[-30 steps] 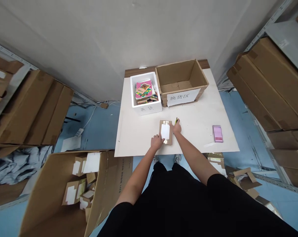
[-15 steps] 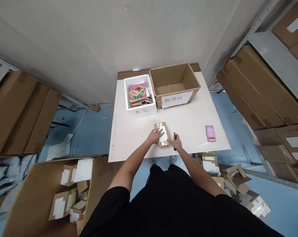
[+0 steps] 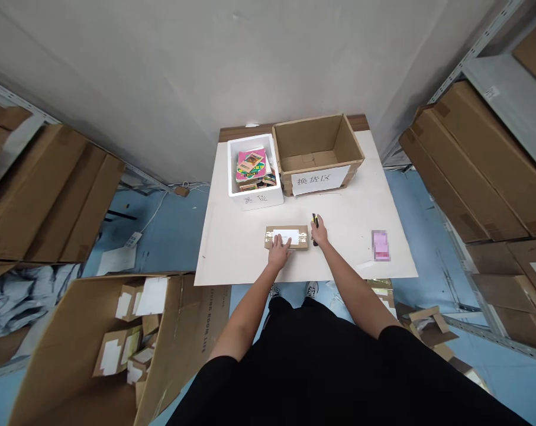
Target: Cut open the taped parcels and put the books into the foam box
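A small taped cardboard box (image 3: 302, 241) with a white label lies lengthwise across the white-topped table (image 3: 232, 254). My left hand (image 3: 278, 251) rests on its near side with fingers spread over the label and the box's front edge. Just right of the box, my right hand (image 3: 320, 231) is closed around a black and yellow utility knife (image 3: 315, 220). The knife points away from me, apart from the box; I cannot make out whether its blade is out.
Behind stand a white foam box (image 3: 261, 201) of colourful packs and a cardboard carton (image 3: 354, 168) with a handwritten sign. A pink, blurred-out object (image 3: 380, 245) lies at the right. A big carton (image 3: 50, 355) of parcels is at lower left; shelves flank both sides.
The small box has turned from lengthwise away from me to crosswise. My right hand has left its corner and moved forward with the knife; my left hand stays on the box.
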Motion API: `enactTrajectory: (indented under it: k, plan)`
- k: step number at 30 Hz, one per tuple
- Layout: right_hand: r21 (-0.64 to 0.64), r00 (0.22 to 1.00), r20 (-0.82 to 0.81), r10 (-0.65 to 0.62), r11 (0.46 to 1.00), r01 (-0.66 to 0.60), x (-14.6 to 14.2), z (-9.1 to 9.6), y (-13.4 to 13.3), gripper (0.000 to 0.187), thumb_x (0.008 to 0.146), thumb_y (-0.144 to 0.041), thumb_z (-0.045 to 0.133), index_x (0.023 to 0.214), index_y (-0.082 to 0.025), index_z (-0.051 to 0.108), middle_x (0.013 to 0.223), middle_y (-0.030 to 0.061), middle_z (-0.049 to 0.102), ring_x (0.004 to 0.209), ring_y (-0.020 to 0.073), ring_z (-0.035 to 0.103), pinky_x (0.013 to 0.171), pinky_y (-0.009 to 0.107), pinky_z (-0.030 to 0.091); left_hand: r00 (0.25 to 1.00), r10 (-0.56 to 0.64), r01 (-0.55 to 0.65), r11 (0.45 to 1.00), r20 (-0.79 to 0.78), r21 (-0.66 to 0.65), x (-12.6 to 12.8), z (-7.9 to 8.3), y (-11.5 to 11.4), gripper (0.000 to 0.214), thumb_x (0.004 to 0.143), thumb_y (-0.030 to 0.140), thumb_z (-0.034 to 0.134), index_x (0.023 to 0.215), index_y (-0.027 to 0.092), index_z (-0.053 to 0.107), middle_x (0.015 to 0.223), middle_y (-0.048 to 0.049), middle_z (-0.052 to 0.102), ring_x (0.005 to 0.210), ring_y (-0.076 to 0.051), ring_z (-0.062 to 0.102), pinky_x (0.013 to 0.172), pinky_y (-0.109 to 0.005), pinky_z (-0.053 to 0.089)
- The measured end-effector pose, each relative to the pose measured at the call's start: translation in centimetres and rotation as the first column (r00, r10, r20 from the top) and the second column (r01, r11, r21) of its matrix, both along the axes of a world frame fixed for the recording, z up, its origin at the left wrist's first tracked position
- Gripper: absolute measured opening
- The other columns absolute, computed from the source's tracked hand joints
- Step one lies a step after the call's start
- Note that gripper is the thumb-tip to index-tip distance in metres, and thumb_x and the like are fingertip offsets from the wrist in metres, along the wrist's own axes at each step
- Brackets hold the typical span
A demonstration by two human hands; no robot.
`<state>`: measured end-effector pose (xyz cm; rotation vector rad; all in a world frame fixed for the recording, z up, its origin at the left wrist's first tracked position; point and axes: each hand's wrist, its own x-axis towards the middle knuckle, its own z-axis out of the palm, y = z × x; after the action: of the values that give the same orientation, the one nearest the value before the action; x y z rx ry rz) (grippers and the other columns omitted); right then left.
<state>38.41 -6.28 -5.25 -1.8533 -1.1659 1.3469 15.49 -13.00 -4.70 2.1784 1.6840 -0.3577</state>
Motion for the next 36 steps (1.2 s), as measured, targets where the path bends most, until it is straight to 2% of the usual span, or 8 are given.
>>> enactTrajectory:
  k: [3, 6, 15, 23, 25, 28, 32, 36]
  plan:
    - [-0.070, 0.981, -0.190, -0.048, 0.997, 0.035, 1.7, -0.5, -3.5, 0.068, 0.105, -0.051, 0.048, 0.166, -0.024, 0.031, 0.069, -0.0062, 0.060, 0.049, 0.0154, 0.057, 0.054, 0.027, 0.055, 1.000, 0.009, -0.009, 1.000, -0.006, 0.025, 0.3, -0.2, 0.0, 0.073, 0.106, 0.048, 0.048, 0.173, 0.031, 0.023, 0.176, -0.0170, 0.028, 0.165, -0.038, 0.016, 0.128, -0.063, 0.024]
    - [-0.113, 0.960, -0.279, 0.008, 0.993, -0.041, 2.6, -0.8, -5.5, 0.065, 0.101, -0.049, 0.056, 0.160, -0.026, 0.040, 0.064, -0.0090, 0.056, 0.047, 0.0141, 0.054, 0.050, 0.025, 0.054, 0.999, 0.036, -0.034, 0.998, -0.037, 0.045, 0.8, -0.3, -0.1, 0.073, 0.107, 0.045, 0.047, 0.173, 0.030, 0.021, 0.175, -0.0185, 0.029, 0.165, -0.038, 0.018, 0.127, -0.064, 0.025]
    - [-0.099, 0.939, -0.320, 0.126, 0.981, -0.165, 2.3, -0.5, -5.6, 0.058, 0.103, -0.031, 0.051, 0.159, -0.023, 0.041, 0.058, -0.0109, 0.055, 0.042, 0.0133, 0.053, 0.047, 0.022, 0.051, 0.996, 0.034, -0.031, 0.999, -0.084, 0.037, 1.2, 0.1, 0.3, 0.064, 0.110, 0.043, 0.037, 0.171, 0.027, 0.029, 0.175, -0.0211, 0.029, 0.164, -0.038, 0.021, 0.126, -0.064, 0.027]
    - [-0.151, 0.912, -0.338, 0.232, 0.943, -0.295, 4.9, -0.1, -8.2, 0.054, 0.097, -0.035, 0.061, 0.150, -0.025, 0.052, 0.056, -0.0110, 0.056, 0.041, 0.0133, 0.050, 0.043, 0.021, 0.048, 0.994, 0.039, -0.035, 0.999, -0.106, 0.034, 1.1, 1.0, 0.8, 0.064, 0.108, 0.050, 0.039, 0.169, 0.033, 0.032, 0.169, -0.0176, 0.041, 0.160, -0.038, 0.028, 0.122, -0.063, 0.033]
    - [-0.135, 0.966, -0.234, 0.111, 0.980, -0.145, 4.0, -0.3, -8.3, 0.059, 0.098, -0.040, 0.061, 0.154, -0.027, 0.047, 0.068, -0.0080, 0.064, 0.045, 0.0136, 0.055, 0.048, 0.023, 0.053, 0.995, 0.047, -0.046, 0.999, -0.089, 0.014, 0.9, 1.8, 1.7, 0.060, 0.108, 0.052, 0.039, 0.166, 0.032, 0.040, 0.161, -0.0177, 0.050, 0.153, -0.037, 0.038, 0.119, -0.059, 0.038]
    - [-0.108, 0.997, 0.000, -0.077, 0.991, 0.076, 0.8, -0.5, -7.9, 0.081, 0.094, -0.052, 0.068, 0.163, -0.030, 0.032, 0.107, 0.0031, 0.075, 0.070, 0.0182, 0.072, 0.066, 0.029, 0.060, 0.994, 0.087, -0.085, 0.996, -0.073, 0.030, -0.1, 3.2, 3.8, 0.057, 0.108, 0.052, 0.043, 0.161, 0.031, 0.047, 0.152, -0.0160, 0.058, 0.144, -0.033, 0.047, 0.115, -0.050, 0.042]
    - [-0.167, 0.987, 0.151, -0.050, 0.983, 0.075, -4.0, -0.7, -6.4, 0.103, 0.086, -0.058, 0.079, 0.167, -0.030, 0.022, 0.138, 0.0148, 0.068, 0.116, 0.0322, 0.073, 0.088, 0.039, 0.060, 0.995, 0.068, -0.068, 0.998, -0.068, -0.008, -1.8, 4.2, 6.3, 0.070, 0.100, 0.051, 0.062, 0.163, 0.031, 0.040, 0.162, -0.0136, 0.049, 0.153, -0.033, 0.037, 0.123, -0.046, 0.032]
    - [-0.186, 0.976, 0.214, -0.051, 0.978, 0.092, -6.3, -0.5, -4.0, 0.111, 0.083, -0.060, 0.082, 0.168, -0.027, 0.020, 0.132, 0.0169, 0.071, 0.122, 0.0361, 0.070, 0.093, 0.043, 0.058, 0.979, 0.181, -0.187, 0.981, -0.098, -0.051, -3.0, 4.0, 5.6, 0.080, 0.095, 0.059, 0.066, 0.163, 0.028, 0.038, 0.154, -0.0180, 0.054, 0.144, -0.036, 0.046, 0.118, -0.047, 0.037]
